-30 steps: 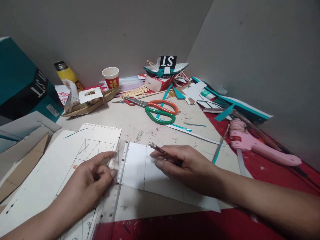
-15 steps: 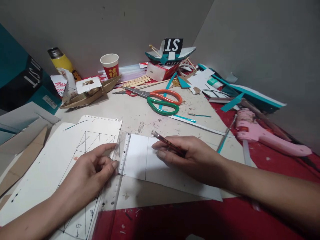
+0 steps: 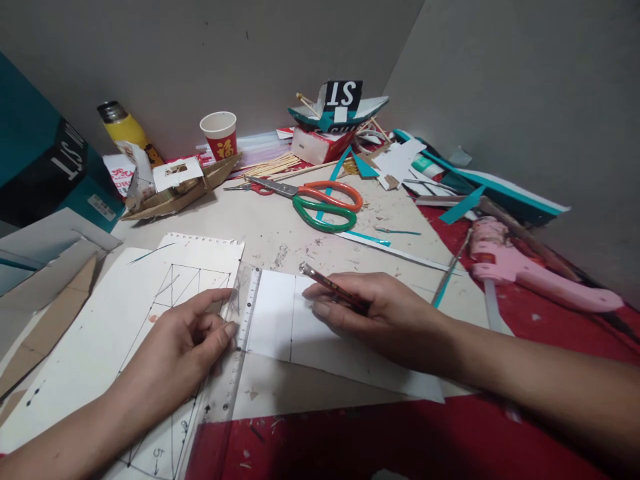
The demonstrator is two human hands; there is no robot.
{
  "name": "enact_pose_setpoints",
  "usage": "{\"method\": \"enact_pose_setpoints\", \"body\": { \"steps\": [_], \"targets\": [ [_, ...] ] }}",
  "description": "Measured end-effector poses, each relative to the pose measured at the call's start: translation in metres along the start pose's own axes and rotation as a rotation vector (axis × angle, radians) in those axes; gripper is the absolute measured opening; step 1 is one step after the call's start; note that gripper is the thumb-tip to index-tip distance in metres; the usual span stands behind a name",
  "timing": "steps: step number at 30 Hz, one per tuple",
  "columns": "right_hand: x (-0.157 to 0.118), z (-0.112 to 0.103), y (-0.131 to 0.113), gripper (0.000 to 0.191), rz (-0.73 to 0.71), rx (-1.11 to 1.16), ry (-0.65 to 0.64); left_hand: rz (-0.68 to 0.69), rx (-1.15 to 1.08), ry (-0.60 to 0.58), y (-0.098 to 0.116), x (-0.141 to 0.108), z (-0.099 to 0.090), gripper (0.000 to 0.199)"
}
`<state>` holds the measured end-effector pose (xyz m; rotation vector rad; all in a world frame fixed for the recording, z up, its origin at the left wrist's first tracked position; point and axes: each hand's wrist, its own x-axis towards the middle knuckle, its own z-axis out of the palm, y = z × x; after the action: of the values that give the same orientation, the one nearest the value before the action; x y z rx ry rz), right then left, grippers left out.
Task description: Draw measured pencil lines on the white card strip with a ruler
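Observation:
A clear plastic ruler [image 3: 245, 327] lies along the left edge of a white sheet [image 3: 273, 320] that bears a dark line running across it. My left hand [image 3: 187, 340] has its index fingertip and thumb on the ruler, the other fingers curled under. Held in my right hand [image 3: 380, 313] is a dark red pen [image 3: 333, 288] with a shiny metal end pointing up and left; my palm hides its other end. That hand rests over the white sheet. Under my left forearm is a notebook page [image 3: 135, 280] with a drawn grid of straight and diagonal lines.
Scissors [image 3: 320, 203] with orange and green handles lie beyond the sheet. On the right is a pink glue gun [image 3: 530, 267]. Cardboard boats [image 3: 185, 193], a paper cup [image 3: 220, 137], a yellow bottle [image 3: 127, 133] and scraps line the back. A teal box [image 3: 55, 153] stands left.
The view has shifted very slightly. Both hands, the ruler and the pen keep practically the same places.

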<state>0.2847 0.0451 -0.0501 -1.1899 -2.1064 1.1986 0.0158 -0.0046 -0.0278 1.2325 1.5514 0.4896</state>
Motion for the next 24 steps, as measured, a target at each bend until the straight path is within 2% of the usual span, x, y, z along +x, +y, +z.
{"method": "enact_pose_setpoints", "body": {
  "steps": [24],
  "targets": [
    [-0.0001,0.0,-0.0023,0.024,-0.005,-0.067,0.003,0.004,0.036,-0.013,0.0003,-0.001,0.0014,0.066]
  ]
}}
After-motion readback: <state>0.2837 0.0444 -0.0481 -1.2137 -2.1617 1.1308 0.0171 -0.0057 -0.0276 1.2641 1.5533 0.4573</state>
